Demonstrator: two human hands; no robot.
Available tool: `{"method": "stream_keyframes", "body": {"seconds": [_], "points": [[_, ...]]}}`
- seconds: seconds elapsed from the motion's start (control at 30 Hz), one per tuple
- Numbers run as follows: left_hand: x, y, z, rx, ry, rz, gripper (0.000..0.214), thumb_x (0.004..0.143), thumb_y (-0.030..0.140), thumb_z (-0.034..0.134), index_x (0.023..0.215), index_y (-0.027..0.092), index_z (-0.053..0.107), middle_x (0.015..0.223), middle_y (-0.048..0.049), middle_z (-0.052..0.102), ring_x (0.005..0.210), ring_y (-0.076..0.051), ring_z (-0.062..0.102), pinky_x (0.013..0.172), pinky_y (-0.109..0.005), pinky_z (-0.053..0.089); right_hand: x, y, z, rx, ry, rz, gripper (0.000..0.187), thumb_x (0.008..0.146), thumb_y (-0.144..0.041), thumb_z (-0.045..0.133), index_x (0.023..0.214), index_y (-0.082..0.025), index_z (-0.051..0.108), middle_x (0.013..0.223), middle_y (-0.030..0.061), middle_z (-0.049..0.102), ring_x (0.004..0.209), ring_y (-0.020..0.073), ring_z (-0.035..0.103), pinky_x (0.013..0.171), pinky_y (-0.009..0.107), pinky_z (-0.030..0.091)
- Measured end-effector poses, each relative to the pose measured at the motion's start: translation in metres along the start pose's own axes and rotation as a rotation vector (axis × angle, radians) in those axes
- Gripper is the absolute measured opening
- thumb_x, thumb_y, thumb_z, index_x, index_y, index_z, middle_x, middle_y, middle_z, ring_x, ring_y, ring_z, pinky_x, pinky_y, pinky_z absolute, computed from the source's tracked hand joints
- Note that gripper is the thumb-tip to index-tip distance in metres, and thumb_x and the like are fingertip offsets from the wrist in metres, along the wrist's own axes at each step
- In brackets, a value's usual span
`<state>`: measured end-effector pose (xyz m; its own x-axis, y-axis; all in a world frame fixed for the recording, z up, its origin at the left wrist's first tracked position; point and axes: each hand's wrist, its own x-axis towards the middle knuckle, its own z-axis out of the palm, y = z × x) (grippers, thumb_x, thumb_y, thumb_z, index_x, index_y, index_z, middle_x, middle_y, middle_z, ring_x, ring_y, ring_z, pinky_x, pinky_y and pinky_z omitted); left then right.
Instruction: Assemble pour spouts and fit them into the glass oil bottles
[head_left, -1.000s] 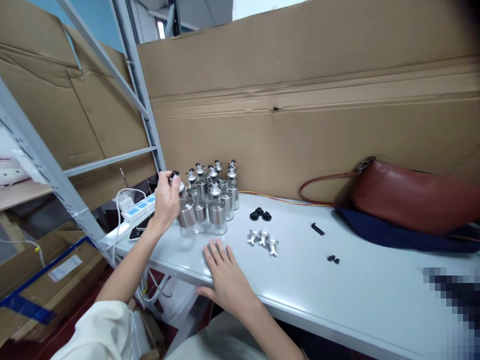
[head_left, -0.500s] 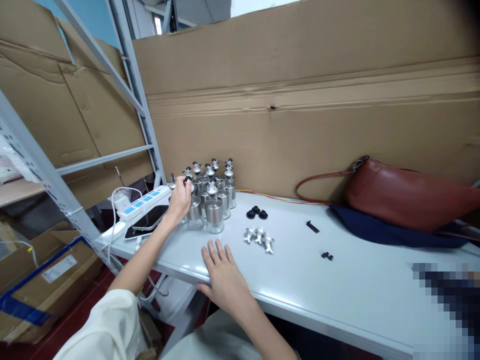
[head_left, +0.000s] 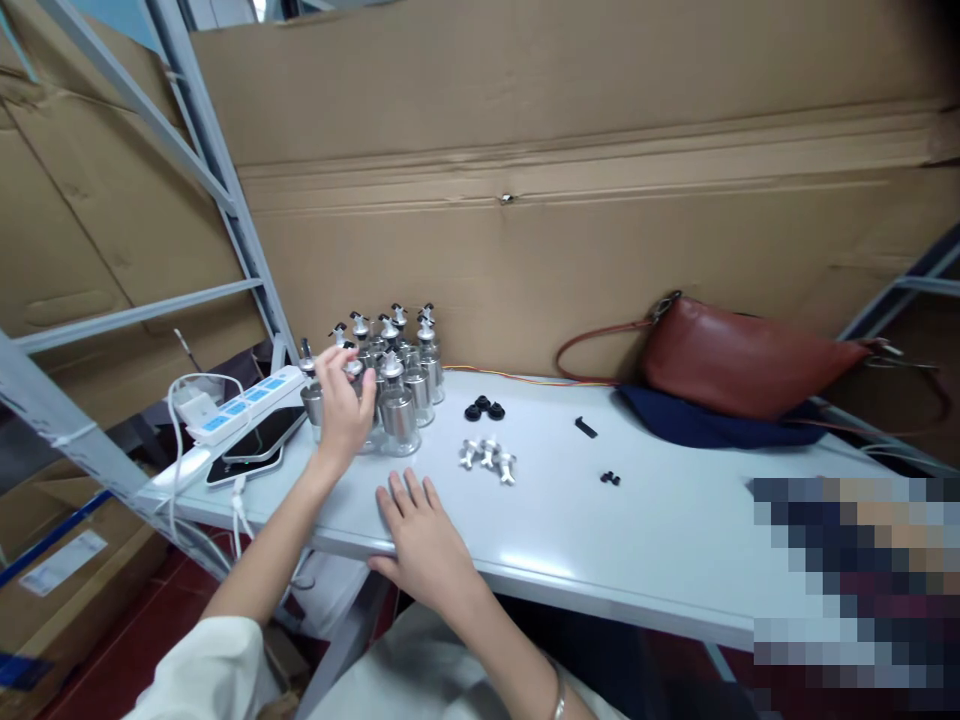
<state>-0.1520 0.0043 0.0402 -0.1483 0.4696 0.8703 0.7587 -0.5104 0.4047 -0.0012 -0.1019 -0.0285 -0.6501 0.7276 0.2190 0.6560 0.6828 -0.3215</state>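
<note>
My left hand (head_left: 345, 410) is raised among the bottles, its thumb and fingers apart and nothing visible in it. It partly hides a group of glass bottles (head_left: 397, 420) with metal sleeves and silver tops. Most of those tops carry black levers; the front bottle's silver top (head_left: 391, 365) shows no black part. Flat near the table's front edge lies my right hand (head_left: 427, 545), fingers spread and empty. Beyond it are several silver spout-like pieces (head_left: 487, 455), and behind these some round black caps (head_left: 484, 408).
A white power strip (head_left: 247, 403) and phones (head_left: 262, 435) lie on the left of the table (head_left: 555, 520). Small black parts (head_left: 610, 478) and a black strip (head_left: 586, 427) sit to the right. A brown bag (head_left: 750, 355) rests on dark blue cloth (head_left: 712, 425) against cardboard (head_left: 525, 270).
My left hand has let go of a bottle's black-topped fitting, and its fingers have spread. My right hand stays flat on the table. The whole view has shifted to the right.
</note>
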Motion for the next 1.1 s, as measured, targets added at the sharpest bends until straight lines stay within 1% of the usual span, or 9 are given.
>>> {"method": "stream_keyframes", "body": {"seconds": [0.13,0.2,0.3,0.43,0.53,0.7,0.8,0.97,1.1], "points": [[-0.024,0.009,0.016,-0.315,-0.238,-0.241,0.050,0.086,0.037,0.053,0.128,0.018,0.034,0.132,-0.0163,0.045,0.124,-0.024,0.048,0.105,-0.043,0.040,-0.002,0.002,-0.006,0.087,0.027,0.006,0.069,0.086,-0.048,0.057,0.141,-0.010,0.040,0.149,0.0203,0.036,0.141,0.0355,0.025,0.115,0.053,0.020],[-0.024,0.006,0.024,-0.443,-0.250,-0.348,0.053,0.084,0.041,0.054,0.127,0.018,0.034,0.135,-0.0174,0.044,0.128,-0.024,0.046,0.109,-0.043,0.036,-0.005,0.004,-0.012,0.182,0.013,0.009,0.068,0.087,-0.051,0.054,0.141,-0.013,0.040,0.151,0.0173,0.034,0.142,0.0330,0.022,0.116,0.053,0.018],[-0.017,0.000,0.029,-0.553,-0.230,-0.443,0.052,0.081,0.047,0.056,0.121,0.018,0.039,0.130,-0.0158,0.052,0.125,-0.024,0.050,0.106,-0.041,0.040,-0.013,0.008,-0.025,0.336,-0.043,0.028,0.069,0.087,-0.053,0.053,0.143,-0.016,0.037,0.154,0.0142,0.027,0.144,0.0295,0.018,0.117,0.049,0.018],[-0.017,0.008,0.023,-0.601,-0.260,-0.476,0.052,0.078,0.052,0.059,0.115,0.019,0.046,0.122,-0.0124,0.059,0.116,-0.024,0.057,0.104,-0.040,0.041,-0.031,0.013,-0.041,0.407,-0.150,0.031,0.068,0.086,-0.049,0.057,0.142,-0.013,0.040,0.152,0.0154,0.031,0.143,0.0273,0.020,0.118,0.045,0.018],[-0.024,0.023,0.012,-0.636,-0.324,-0.505,0.051,0.079,0.053,0.058,0.115,0.018,0.049,0.114,-0.0102,0.063,0.104,-0.022,0.063,0.098,-0.038,0.045,-0.039,0.014,-0.044,0.375,-0.157,0.045,0.065,0.087,-0.045,0.057,0.140,-0.012,0.042,0.151,0.0152,0.032,0.143,0.0252,0.022,0.118,0.042,0.018],[-0.031,0.036,-0.006,-0.674,-0.316,-0.530,0.052,0.076,0.052,0.064,0.113,0.019,0.051,0.108,-0.0072,0.065,0.092,-0.020,0.066,0.087,-0.033,0.050,-0.035,0.010,-0.026,0.124,-0.042,0.188,0.076,0.087,-0.045,0.057,0.142,0.001,0.034,0.152,0.0250,0.023,0.143,0.0317,0.017,0.117,0.047,0.021],[-0.031,0.032,-0.014,-0.665,-0.285,-0.543,0.052,0.074,0.053,0.066,0.111,0.018,0.053,0.105,-0.0067,0.066,0.091,-0.020,0.066,0.086,-0.032,0.050,-0.032,0.009,-0.012,-0.010,0.018,0.161,0.082,0.084,-0.046,0.061,0.141,0.005,0.034,0.149,0.0288,0.025,0.142,0.0357,0.020,0.116,0.050,0.023],[-0.035,0.031,-0.027,-0.681,-0.270,-0.577,0.055,0.073,0.055,0.067,0.111,0.018,0.054,0.111,-0.0081,0.065,0.092,-0.020,0.065,0.087,-0.032,0.050,-0.036,0.014,-0.009,-0.026,0.060,0.067,0.068,0.086,-0.038,0.059,0.139,0.002,0.039,0.147,0.0253,0.034,0.138,0.0351,0.031,0.114,0.052,0.028],[-0.043,0.039,-0.035,-0.749,-0.313,-0.578,0.049,0.077,0.051,0.065,0.114,0.020,0.054,0.116,-0.0084,0.063,0.091,-0.020,0.065,0.084,-0.032,0.051,-0.048,0.018,-0.021,0.218,0.107,0.030,0.052,0.087,-0.030,0.060,0.132,-0.006,0.051,0.140,0.0205,0.048,0.135,0.0324,0.039,0.114,0.055,0.025]]}}
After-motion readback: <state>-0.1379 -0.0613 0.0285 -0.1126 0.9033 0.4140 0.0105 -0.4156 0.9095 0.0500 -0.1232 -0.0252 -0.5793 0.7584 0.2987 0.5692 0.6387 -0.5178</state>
